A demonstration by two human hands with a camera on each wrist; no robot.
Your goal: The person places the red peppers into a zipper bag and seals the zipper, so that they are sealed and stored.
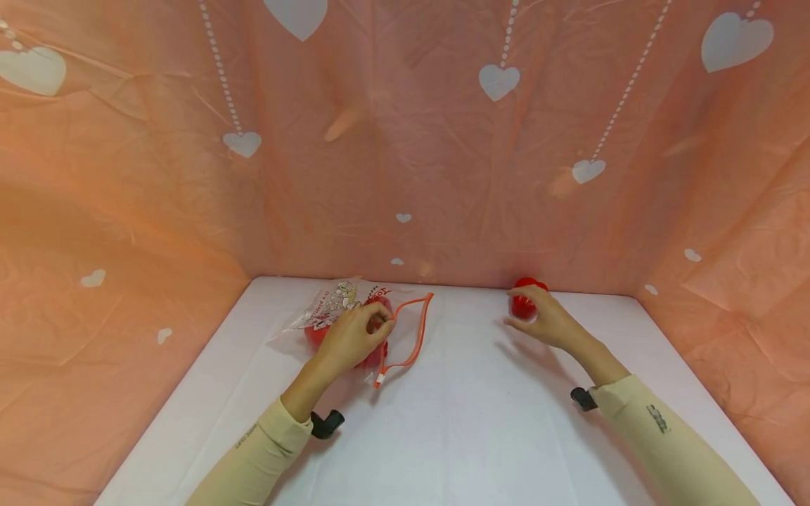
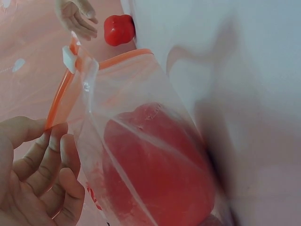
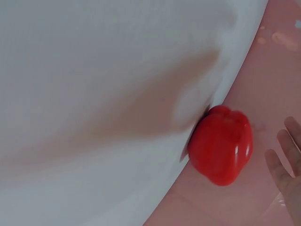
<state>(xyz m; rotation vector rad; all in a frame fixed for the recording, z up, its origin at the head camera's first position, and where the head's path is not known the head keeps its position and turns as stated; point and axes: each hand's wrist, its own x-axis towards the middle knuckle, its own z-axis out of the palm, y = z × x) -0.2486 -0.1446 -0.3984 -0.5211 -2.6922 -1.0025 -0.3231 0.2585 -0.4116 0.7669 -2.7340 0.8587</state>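
Observation:
My left hand (image 1: 354, 336) pinches the orange rim of a clear zip bag (image 2: 87, 136) between thumb and fingers. The bag's mouth gapes toward the right, and a white slider (image 2: 68, 59) sits at one end of the rim. Inside lies a large red bell pepper (image 2: 157, 165), seen through the plastic, with more red showing around it in the head view. On the far right of the table stands another red bell pepper (image 3: 221, 146). Close beside it, my right hand (image 1: 547, 320) holds its fingers spread and loosely bent, apart from the pepper in the right wrist view.
A white-covered table (image 1: 455, 422) lies beneath both hands. Orange-pink curtain (image 1: 443, 176) with white hearts rises along its back and sides. Black camera mounts (image 1: 328, 424) hang below both wrists. The loose pepper stands near the table's back edge.

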